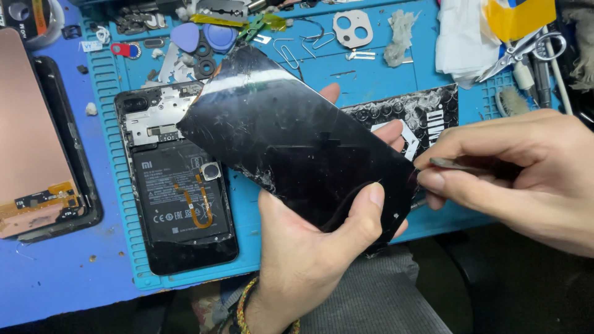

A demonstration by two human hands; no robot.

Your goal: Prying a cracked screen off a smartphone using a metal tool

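Holding the cracked black panel [297, 154] in my left hand [309, 247], my right hand [520, 173] fingers pinch tweezers [458, 164] at its edge, so next I'd judge careful prying.

place: my phone repair bench | signs: blue ridged work mat [365, 80], opened phone [176, 179], scissors [520, 52], plastic picks [185, 37], loose screen [37, 136]

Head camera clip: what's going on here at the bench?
A person holds a black phone back cover, scratched and chipped, tilted above a blue work mat in the left hand. The right hand pinches a thin metal tool at the cover's right edge. On the mat to the left lies an opened phone with its battery and a flex cable exposed. Scissors, paper clips and plastic picks lie along the mat's far side.
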